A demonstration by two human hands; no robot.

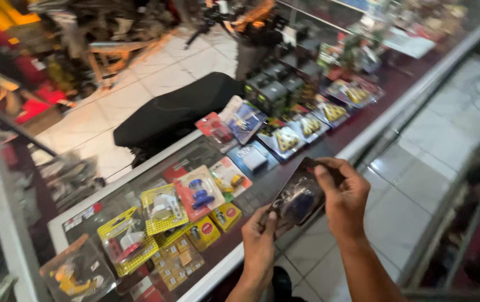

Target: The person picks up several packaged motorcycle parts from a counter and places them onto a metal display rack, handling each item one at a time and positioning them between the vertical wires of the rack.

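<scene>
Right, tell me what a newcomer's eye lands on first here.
Both hands, left hand and right hand, hold a dark blister pack over the glass counter. On the counter's near left lie yellow-carded packs, and a black seat sits behind it on the tiled floor.

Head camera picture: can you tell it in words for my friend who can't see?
Two hands, the left hand and right hand, hold a dark blister pack over a glass display counter. More packaged small parts lie in rows on the counter.
</scene>
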